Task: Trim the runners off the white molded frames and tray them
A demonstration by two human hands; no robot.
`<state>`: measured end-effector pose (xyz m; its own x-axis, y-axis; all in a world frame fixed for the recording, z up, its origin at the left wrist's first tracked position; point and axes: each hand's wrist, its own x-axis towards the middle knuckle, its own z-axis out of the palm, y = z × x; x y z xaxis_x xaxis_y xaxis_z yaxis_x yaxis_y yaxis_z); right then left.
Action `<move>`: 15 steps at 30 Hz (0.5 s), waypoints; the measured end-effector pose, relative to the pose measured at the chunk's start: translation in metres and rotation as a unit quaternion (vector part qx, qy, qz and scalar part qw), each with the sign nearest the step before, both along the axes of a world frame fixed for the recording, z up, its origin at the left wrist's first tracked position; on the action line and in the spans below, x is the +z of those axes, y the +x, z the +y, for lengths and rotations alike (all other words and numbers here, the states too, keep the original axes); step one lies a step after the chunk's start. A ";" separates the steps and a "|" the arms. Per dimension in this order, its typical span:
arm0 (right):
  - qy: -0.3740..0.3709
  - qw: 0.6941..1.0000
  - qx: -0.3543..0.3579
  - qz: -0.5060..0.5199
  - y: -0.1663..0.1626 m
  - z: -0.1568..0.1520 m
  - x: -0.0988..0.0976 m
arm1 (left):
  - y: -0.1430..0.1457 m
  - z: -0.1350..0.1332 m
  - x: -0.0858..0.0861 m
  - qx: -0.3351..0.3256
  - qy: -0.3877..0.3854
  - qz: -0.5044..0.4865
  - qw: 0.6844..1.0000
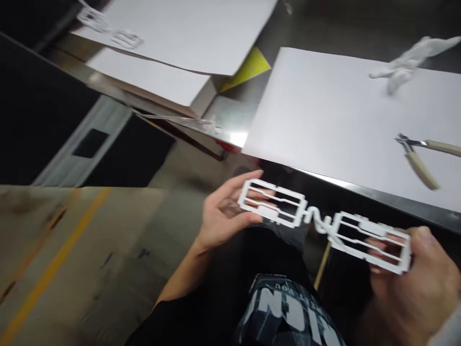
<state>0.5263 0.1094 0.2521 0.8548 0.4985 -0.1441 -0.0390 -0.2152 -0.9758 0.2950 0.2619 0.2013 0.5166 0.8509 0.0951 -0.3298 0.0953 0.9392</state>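
Between my two hands I hold up a white plastic part [301,211], made of two rectangular frames with thin inner bars, joined by a curvy link. My left hand [225,206] grips the left frame, thumb below and fingers behind it. At the far end of the right frame, my right hand [421,278] is closed on the edge, some fingers showing through the openings. The part is held in front of the table's near edge, above my lap. Cutting pliers [418,154] with beige handles lie spread on the white sheet [324,110] beyond.
A crumpled white glove [406,67] lies at the sheet's back right. On another white sheet [173,33] at upper left rests a similar white frame part [108,29]. A yellow-green piece [248,69] sticks out beneath it. Yellow lines [57,269] mark the floor.
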 end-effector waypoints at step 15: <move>0.085 0.995 0.059 0.013 -0.012 -0.003 0.026 | 0.004 0.005 -0.005 0.062 0.006 0.025 0.998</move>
